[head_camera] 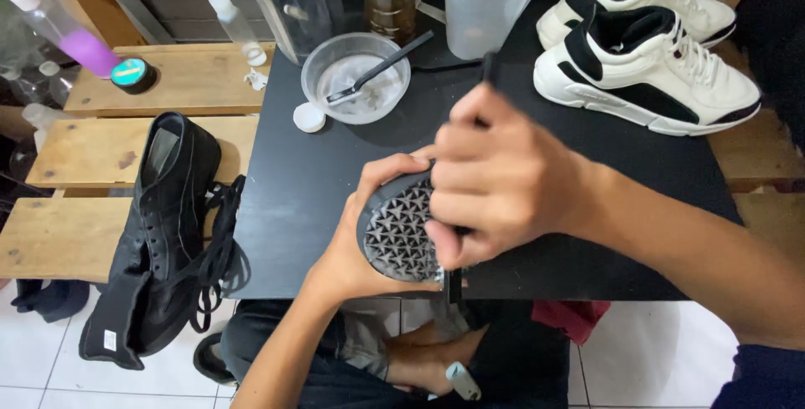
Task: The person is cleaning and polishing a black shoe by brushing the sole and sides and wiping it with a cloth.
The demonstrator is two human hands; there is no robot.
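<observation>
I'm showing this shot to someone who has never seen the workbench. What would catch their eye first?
At the centre, the left hand cups a black shoe, its triangle-patterned sole turned up, while the right hand works a dark brush over it. At top right, a white and black pair of sneakers stands on the black table.

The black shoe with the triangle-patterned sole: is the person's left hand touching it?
Touching. The head view shows the left hand cupping the black shoe, fingers wrapped over its edge.
</observation>
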